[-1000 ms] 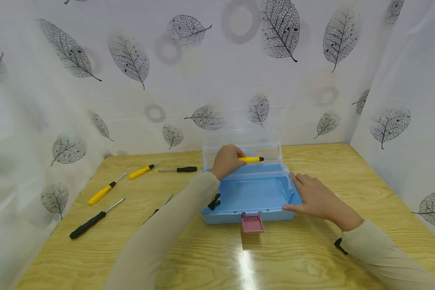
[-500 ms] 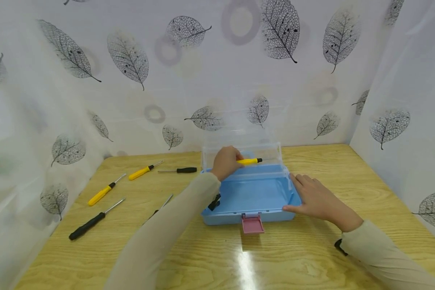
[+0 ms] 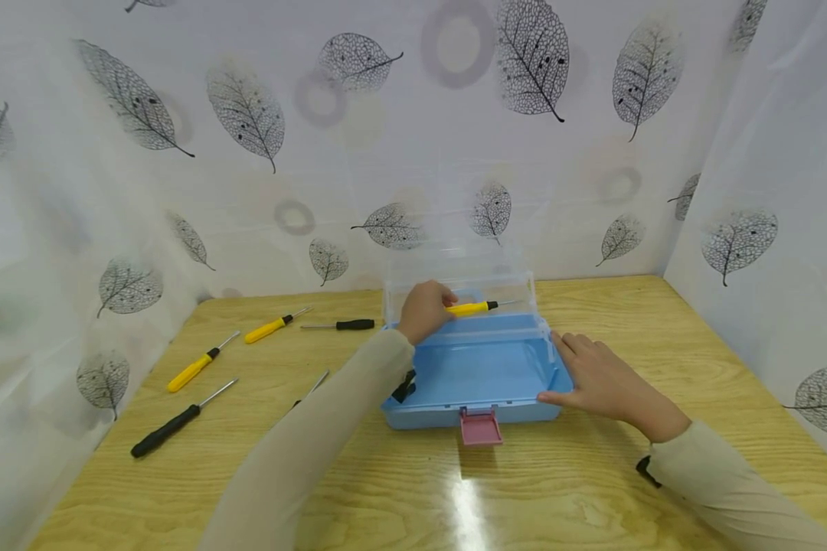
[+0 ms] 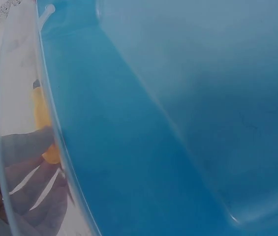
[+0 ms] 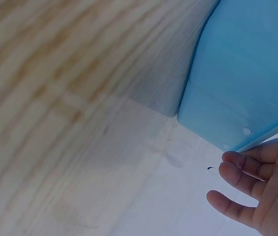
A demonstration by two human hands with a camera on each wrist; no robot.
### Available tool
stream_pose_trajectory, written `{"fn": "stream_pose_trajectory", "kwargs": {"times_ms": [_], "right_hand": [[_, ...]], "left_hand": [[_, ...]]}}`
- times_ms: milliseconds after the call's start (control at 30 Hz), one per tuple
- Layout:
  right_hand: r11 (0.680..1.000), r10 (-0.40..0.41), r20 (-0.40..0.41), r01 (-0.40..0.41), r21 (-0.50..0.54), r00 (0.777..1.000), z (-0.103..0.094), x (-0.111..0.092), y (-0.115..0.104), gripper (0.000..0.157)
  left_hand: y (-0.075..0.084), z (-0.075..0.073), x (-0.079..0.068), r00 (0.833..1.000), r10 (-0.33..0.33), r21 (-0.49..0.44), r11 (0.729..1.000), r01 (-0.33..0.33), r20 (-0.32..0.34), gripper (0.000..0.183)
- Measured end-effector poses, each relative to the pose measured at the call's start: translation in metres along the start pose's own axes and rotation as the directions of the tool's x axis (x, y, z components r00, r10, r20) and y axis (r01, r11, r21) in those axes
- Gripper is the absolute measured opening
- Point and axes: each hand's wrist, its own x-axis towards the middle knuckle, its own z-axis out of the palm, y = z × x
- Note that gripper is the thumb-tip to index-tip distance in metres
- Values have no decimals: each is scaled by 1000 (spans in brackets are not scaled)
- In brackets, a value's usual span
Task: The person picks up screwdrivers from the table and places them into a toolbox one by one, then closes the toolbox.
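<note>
One yellow-handled screwdriver (image 3: pixel 472 308) is pinched by the left hand (image 3: pixel 423 312) at the back of the blue plastic box (image 3: pixel 420 418); five yellow-or-black-handled screwdrivers (image 3: pixel 193 370) lie unpicked left of it. The right hand (image 3: pixel 603 383), fingers spread, touches its right side.

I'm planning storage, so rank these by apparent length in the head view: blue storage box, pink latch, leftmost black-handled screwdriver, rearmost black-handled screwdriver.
1. Blue storage box
2. Leftmost black-handled screwdriver, nearer the camera than the next
3. Rearmost black-handled screwdriver
4. Pink latch

R hand (image 5: pixel 271 189) touching blue box (image 5: pixel 247 69) edge; wood-grain tbl (image 5: pixel 55 108) alongside.
</note>
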Motion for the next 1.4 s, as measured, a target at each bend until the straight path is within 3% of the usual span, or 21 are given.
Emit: {"fn": "stream_pose_trajectory", "kwargs": {"times_ms": [333, 733, 967, 1100, 1233, 1400], "right_hand": [[1000, 3, 4, -3, -2, 1000, 1, 0, 0, 100], [1000, 7, 7, -7, -4, 1000, 1, -1, 0, 100], [999, 9, 2, -9, -37, 1000, -1, -1, -1, 102], [998, 10, -3, -10, -57, 1000, 0, -1, -1, 101], [997, 5, -10, -6, -70, 1000, 1, 0, 0, 102], [993, -5, -32, 1, -119, 999, 3, 1, 1, 102]], "left_hand": [[-5, -5, -2, 1000, -1, -6, 1000, 1, 5, 32], [-5, -9, -5, 997, -12, 12, 1000, 11, 80, 40], [0, -16, -12, 994, 52, -25, 998, -50, 91, 41], [6, -21, -18, 993, 65, 7, 998, -66, 103, 41], [14, -27, -28, 993, 94, 73, 992, -100, 75, 40], [17, -32, -43, 983, 182, 109, 977, -183, 14, 38]]}}
